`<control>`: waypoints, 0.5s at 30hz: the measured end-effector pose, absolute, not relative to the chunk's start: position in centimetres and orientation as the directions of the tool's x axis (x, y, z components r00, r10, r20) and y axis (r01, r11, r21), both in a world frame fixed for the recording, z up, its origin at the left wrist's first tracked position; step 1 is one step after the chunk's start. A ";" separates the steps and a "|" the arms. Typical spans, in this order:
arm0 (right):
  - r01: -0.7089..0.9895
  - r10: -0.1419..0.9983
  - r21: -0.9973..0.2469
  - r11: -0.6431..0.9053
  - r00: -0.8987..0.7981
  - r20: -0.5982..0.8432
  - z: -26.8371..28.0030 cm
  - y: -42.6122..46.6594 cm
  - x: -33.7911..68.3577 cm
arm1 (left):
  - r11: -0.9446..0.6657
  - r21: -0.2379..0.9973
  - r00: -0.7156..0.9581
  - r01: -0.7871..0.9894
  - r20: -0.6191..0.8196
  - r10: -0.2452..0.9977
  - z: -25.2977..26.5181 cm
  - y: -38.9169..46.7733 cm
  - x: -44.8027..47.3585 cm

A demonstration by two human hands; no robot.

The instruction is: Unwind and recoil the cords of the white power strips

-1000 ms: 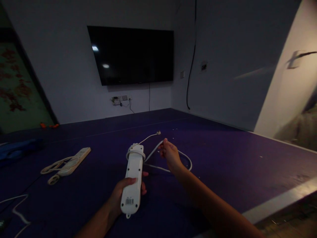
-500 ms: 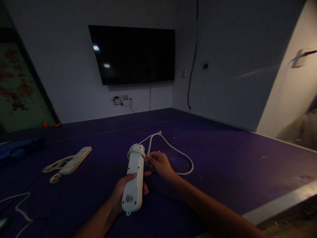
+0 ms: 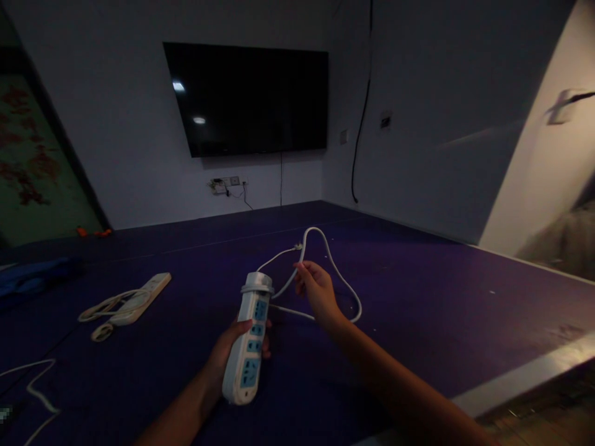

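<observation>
A white power strip (image 3: 251, 347) with blue sockets is tilted up in my left hand (image 3: 230, 350), thumb across its socket face and fingers round its far side. Its white cord (image 3: 332, 266) is wrapped round the strip's upper end. From there the cord runs to my right hand (image 3: 316, 288), which pinches it between thumb and fingers just right of the strip. Beyond that grip the cord arches up and loops down over the purple surface. The cord's plug (image 3: 298, 246) lies behind, on the surface.
To the left lies a second white power strip (image 3: 146, 297) with its cord bundled on it. A loose white cable (image 3: 39, 390) runs at the lower left, near blue cloth (image 3: 32, 277). A television (image 3: 251, 102) hangs on the far wall above wall sockets (image 3: 227, 183).
My left hand has turned the power strip from its back to its socket face. My right hand has moved up and right along the cord, raising the loop.
</observation>
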State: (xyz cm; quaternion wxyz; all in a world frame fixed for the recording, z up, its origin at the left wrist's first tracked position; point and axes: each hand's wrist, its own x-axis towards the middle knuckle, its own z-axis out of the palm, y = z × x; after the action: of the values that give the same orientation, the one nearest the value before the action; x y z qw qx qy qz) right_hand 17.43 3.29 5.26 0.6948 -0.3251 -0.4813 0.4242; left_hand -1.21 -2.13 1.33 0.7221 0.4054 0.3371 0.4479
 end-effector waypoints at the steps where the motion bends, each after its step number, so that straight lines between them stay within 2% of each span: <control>1: -0.283 0.912 -0.870 0.404 0.191 0.362 5.1 3.5 17.5 | 0.285 0.883 0.384 -0.372 -0.133 0.914 1.4 -2.1 -1.3; 5: -0.205 0.952 -0.939 0.275 0.196 0.236 4.0 4.1 17.4 | 0.311 0.867 0.442 -0.389 -0.120 0.889 1.7 -2.1 -1.5; 10: -0.023 0.983 -0.984 0.177 -0.039 0.178 2.6 3.5 16.0 | 0.309 0.848 0.453 -0.432 -0.092 0.887 1.5 -2.0 -1.5; 15: -0.117 0.971 -0.991 0.069 -0.218 0.094 1.5 3.0 14.8 | 0.268 0.843 0.485 -0.467 -0.009 0.875 0.8 -1.8 -1.7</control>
State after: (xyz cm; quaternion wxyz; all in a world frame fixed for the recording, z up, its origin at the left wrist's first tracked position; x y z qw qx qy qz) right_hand 14.79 3.04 1.50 0.4873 -0.3917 -0.5452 0.5584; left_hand -1.74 -1.85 0.81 0.7568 0.4119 0.2474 0.4431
